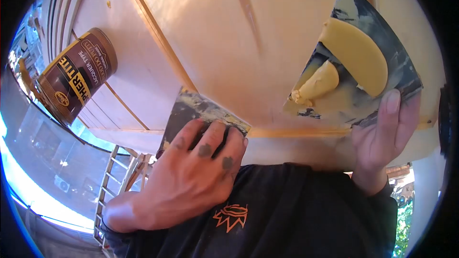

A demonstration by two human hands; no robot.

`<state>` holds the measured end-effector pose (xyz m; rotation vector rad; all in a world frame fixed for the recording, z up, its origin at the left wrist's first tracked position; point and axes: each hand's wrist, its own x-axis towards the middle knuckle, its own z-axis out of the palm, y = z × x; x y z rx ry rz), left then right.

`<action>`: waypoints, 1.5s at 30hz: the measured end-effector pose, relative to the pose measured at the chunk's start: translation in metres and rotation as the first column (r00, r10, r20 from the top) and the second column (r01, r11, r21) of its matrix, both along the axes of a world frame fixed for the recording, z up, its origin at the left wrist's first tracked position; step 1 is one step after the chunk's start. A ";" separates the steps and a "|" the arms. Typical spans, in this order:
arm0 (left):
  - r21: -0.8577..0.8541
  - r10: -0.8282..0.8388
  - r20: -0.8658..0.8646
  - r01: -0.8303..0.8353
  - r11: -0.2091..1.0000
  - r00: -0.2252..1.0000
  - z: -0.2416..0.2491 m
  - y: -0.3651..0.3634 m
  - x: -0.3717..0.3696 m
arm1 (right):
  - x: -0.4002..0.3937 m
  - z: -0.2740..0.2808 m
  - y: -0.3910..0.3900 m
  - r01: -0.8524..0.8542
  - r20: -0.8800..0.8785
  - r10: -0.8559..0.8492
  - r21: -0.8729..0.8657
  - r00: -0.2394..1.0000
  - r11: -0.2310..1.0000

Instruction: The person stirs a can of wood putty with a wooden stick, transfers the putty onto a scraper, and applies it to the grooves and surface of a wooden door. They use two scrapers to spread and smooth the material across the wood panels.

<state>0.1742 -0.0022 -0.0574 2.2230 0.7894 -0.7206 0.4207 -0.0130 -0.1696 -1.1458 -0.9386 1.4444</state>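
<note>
My left hand (203, 162) is closed on a dark, flat putty scraper (184, 110). Its fingers lie across the face, and dried yellowish putty streaks the upper edge. My right hand (387, 134) grips the lower corner of a larger dark flat plate (401, 71), thumb on top and the other fingers mostly hidden behind it. On that plate sit a thick curved band of yellow putty (361, 55) and a smaller lump of putty (320, 81). Scraper and plate are apart, both over a pale panel (210, 33).
A brown and yellow putty can (79, 74) is at the left of the panel. Thin wooden strips (158, 33) run along the panel. A ladder (107, 186) stands at the lower left. Green foliage (404, 224) shows at the lower right, beside my dark shirt (306, 210).
</note>
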 end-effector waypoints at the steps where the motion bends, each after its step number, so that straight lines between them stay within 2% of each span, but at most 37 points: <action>1: -0.011 -0.036 -0.012 0.036 0.999 0.999 -0.001 -0.004 0.000 | 0.000 0.000 0.000 -0.004 -0.008 0.004 0.010 1.000 1.000; 3: -0.054 -0.057 -0.030 0.055 0.997 0.998 -0.001 -0.010 -0.002 | -0.001 -0.001 -0.001 0.005 0.011 -0.005 0.011 1.000 1.000; 7: -0.120 -0.112 -0.197 0.090 0.989 0.974 0.006 -0.003 -0.014 | -0.006 -0.003 -0.003 0.033 0.002 -0.033 0.013 0.999 0.999; 10: -0.085 -0.101 -0.259 0.082 0.993 0.961 0.014 0.005 -0.024 | -0.009 -0.005 -0.006 0.114 -0.023 -0.114 -0.011 0.993 0.993; 11: 0.026 -0.008 -0.195 0.013 1.000 0.981 0.019 0.005 -0.024 | -0.008 -0.005 -0.008 0.155 0.014 -0.155 -0.038 0.988 0.987; 14: 0.121 0.095 -0.077 -0.085 0.989 0.993 0.024 0.003 -0.028 | -0.005 -0.005 -0.009 0.182 0.001 -0.183 -0.060 0.983 0.981; 17: 0.141 0.248 -0.046 -0.240 0.960 0.968 0.018 -0.012 -0.037 | -0.003 -0.006 -0.004 0.107 -0.086 -0.108 -0.017 0.990 0.994; 22: 0.097 0.484 -0.032 -0.479 0.873 0.875 0.008 -0.048 -0.034 | -0.007 -0.007 -0.008 0.194 -0.068 -0.198 -0.070 0.978 0.979; 29: 0.103 0.585 -0.062 -0.578 0.809 0.808 -0.004 -0.075 -0.016 | -0.009 -0.009 -0.004 0.109 -0.097 -0.104 0.043 0.990 0.993; 32: 0.019 0.612 -0.042 -0.612 0.791 0.790 -0.003 -0.065 -0.022 | 0.002 -0.014 -0.001 -0.038 -0.207 0.054 0.081 0.977 0.996; 34: -0.026 0.622 -0.040 -0.623 0.782 0.782 -0.003 -0.053 -0.020 | 0.006 -0.014 0.000 -0.080 -0.256 0.102 0.093 0.961 0.992; 41: -0.209 0.548 -0.122 -0.562 0.800 0.827 -0.005 -0.016 -0.028 | -0.003 -0.008 0.000 0.093 -0.136 -0.101 -0.063 0.986 0.994; 43: -0.236 0.516 -0.152 -0.537 0.810 0.843 -0.003 -0.007 -0.032 | -0.002 -0.006 0.001 0.103 -0.116 -0.111 -0.066 0.987 0.992; 45: -0.191 0.424 -0.165 -0.451 0.872 0.890 0.008 0.011 -0.033 | 0.001 -0.006 0.002 0.074 -0.124 -0.077 -0.036 0.989 0.997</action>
